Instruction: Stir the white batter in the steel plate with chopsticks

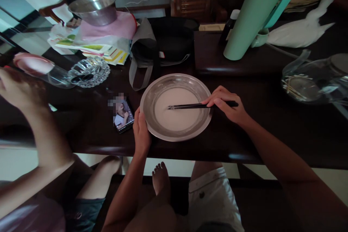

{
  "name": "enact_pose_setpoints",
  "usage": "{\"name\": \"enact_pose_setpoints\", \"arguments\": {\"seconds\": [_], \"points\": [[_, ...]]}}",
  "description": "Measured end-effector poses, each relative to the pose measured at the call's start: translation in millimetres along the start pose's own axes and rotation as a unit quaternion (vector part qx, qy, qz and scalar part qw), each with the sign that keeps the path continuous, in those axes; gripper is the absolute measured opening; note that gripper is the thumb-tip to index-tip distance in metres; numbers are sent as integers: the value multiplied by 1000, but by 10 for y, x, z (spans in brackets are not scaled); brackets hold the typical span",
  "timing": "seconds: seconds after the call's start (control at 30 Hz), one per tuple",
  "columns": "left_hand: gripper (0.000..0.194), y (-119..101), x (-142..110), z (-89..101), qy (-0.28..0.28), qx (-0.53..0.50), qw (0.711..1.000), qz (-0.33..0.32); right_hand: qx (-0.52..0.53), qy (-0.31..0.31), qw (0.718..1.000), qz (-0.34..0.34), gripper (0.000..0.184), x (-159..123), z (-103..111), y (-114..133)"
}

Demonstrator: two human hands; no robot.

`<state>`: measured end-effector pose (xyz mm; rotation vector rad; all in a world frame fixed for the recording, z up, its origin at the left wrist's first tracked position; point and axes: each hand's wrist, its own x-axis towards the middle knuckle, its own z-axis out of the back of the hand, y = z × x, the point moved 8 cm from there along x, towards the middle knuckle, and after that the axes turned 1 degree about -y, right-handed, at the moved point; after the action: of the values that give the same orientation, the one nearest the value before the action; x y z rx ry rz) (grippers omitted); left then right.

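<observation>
A round metal dish [152, 98] filled with a white liquid sits on the dark table [258, 116] in front of me. My right hand [228, 107] is closed around a pair of black chopsticks [187, 106], whose tips lie in the liquid near the dish's middle. My left hand [141, 130] rests against the dish's left rim, fingers curled against it.
A phone [123, 116] lies left of the dish. Another person's hand [16, 87] reaches in at far left, near a glass ashtray [88, 72]. Behind are a metal bowl [94, 9], a black bag [163, 43], a green roll [252, 14] and a clear jug [312, 79].
</observation>
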<state>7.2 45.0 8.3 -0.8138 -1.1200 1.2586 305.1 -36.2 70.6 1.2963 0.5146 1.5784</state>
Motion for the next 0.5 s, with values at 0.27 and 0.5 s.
{"name": "enact_pose_setpoints", "arguments": {"seconds": [0.27, 0.5], "points": [[52, 3, 1, -12, 2, -1, 1000, -2, 34, 16, 999, -3, 36, -3, -33, -8], [51, 3, 5, -8, -2, -4, 1000, -1, 31, -18, 999, -13, 39, -12, 30, -26]]}}
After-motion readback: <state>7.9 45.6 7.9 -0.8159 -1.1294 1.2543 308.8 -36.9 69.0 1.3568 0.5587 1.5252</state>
